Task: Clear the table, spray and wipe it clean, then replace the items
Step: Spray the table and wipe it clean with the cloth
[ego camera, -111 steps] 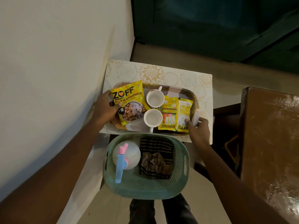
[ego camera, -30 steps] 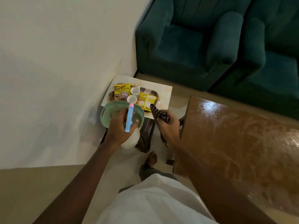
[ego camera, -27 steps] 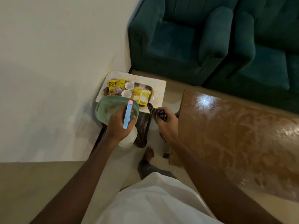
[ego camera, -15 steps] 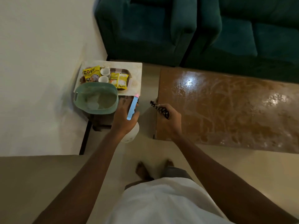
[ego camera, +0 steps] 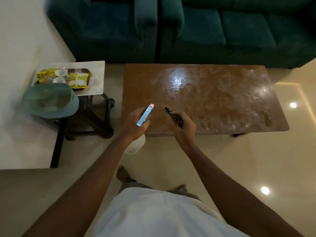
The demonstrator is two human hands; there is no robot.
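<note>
the left hand, gripping the spray bottle, and the right hand, clutching the striped cloth, have swung from the basket at left to the near edge of the brown table. clearing looks done; spraying probably comes next.

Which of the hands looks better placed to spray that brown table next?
Left, probably: the left hand grips the spray bottle at the near edge of the table. The right hand holds only the cloth, for wiping afterwards.
</note>
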